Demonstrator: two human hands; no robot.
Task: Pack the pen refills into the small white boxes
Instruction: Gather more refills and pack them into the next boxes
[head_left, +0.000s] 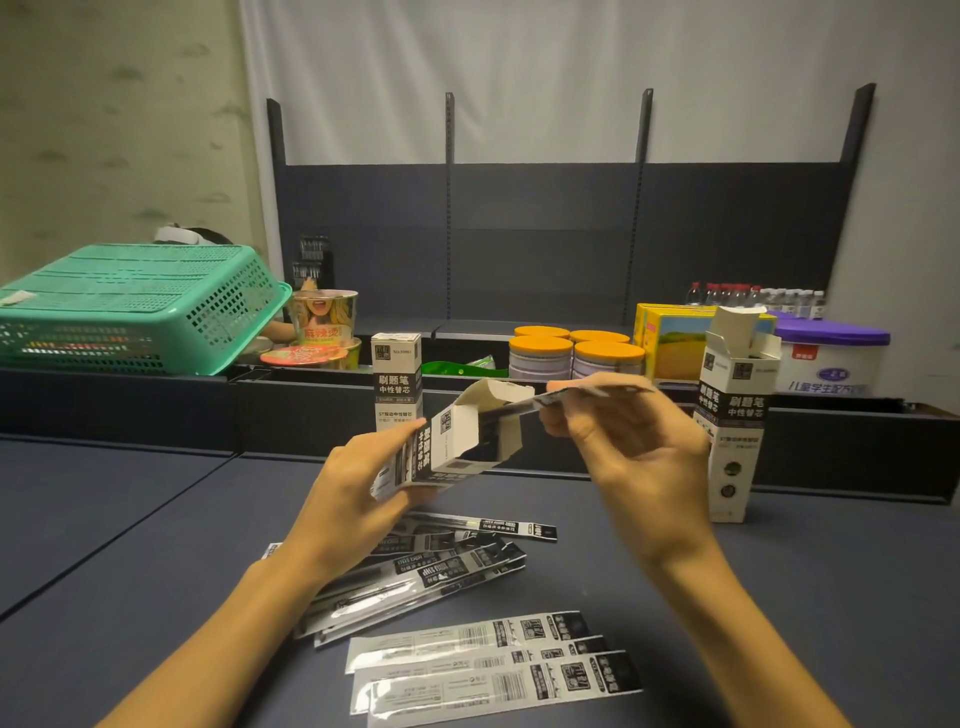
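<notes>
At frame centre a small white box (441, 449) is gripped by the left hand (358, 483), fingers curled round its lower body, open mouth tilted up and to the right, top flap folded back. A refill packet (571, 395) is pinched between thumb and fingertips of the right hand (618, 441); its long axis runs from upper right down-left, roughly in line w/ the box's long axis, and its lower end is already at or just inside the mouth; how deep it sits cannot be told. The coming move is judged to turn on that alignment: the packet is to be slid down-left along the box axis, w/ the right hand as the feeding hand and the left only steadying. The box is thin printed card, black-and-white, crisp-edged, likely to flex if squeezed. The packets are flat, narrow, glossy film strips, slippery-looking, prob. bendy. More loose packets (452, 566) lie fanned on the dark matte table (156, 545) at lower centre, w/ three pale ones (493, 660) nearest the bottom edge. Two more boxes stand upright: a shut one (396, 379) at centre behind the hands, an open-topped one (735, 415) at right. A green basket (140, 306) sits upturned at upper left; orange-lidded tins (571, 351) at centre rear.
</notes>
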